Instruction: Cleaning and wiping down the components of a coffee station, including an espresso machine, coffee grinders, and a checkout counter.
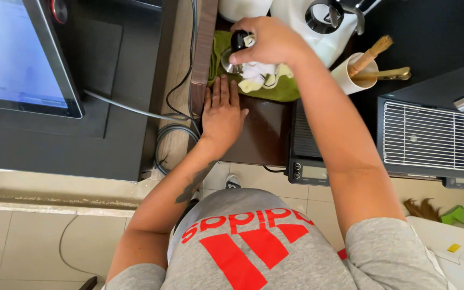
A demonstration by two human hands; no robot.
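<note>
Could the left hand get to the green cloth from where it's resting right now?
Probably yes. The left hand lies flat on the dark brown board, fingertips almost at the green cloth. Nothing lies between them; the right hand works higher up.

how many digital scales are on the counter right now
2. One black scale lies under the right forearm, partly covered; another scale with a wire rack on top sits further right. More may be hidden.

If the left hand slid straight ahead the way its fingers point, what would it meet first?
Most likely the green cloth: the left hand lies flat on the dark brown board, fingertips at the cloth's edge. Beyond it, the right hand holds a black-knobbed metal tool.
</note>
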